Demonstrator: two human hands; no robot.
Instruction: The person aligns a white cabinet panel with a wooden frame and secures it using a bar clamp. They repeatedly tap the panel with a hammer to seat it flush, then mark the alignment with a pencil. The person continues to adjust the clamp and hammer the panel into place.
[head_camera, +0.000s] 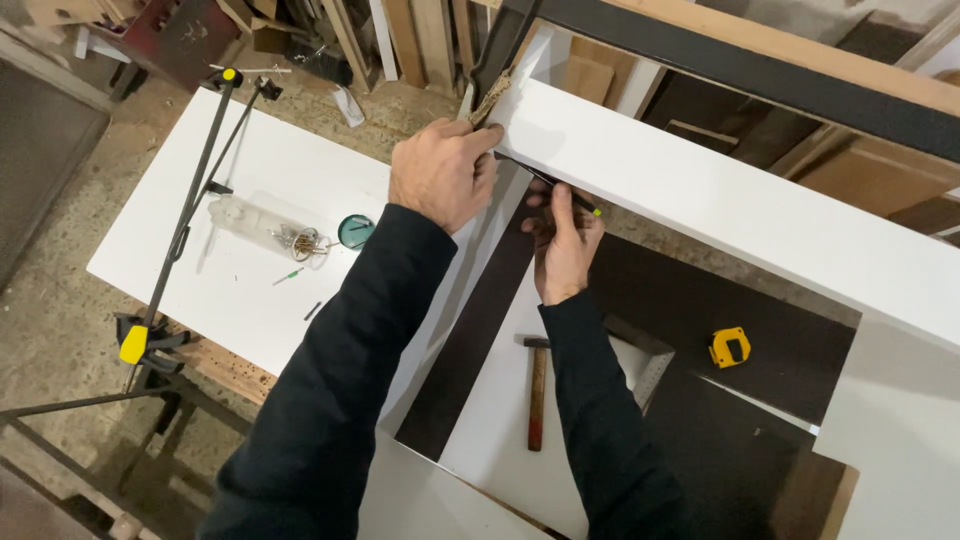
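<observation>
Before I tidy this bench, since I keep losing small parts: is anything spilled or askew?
Yes. The clear plastic container lies on its side on the white board, metal hardware spilling from its mouth, its green lid loose beside it.

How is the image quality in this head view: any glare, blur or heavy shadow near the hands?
Head view: even, soft light; the white board is bright but not blown out; left hand and right hand are sharp; shadow darkens the area under the board around the right hand; the frame edges bend slightly.
</observation>
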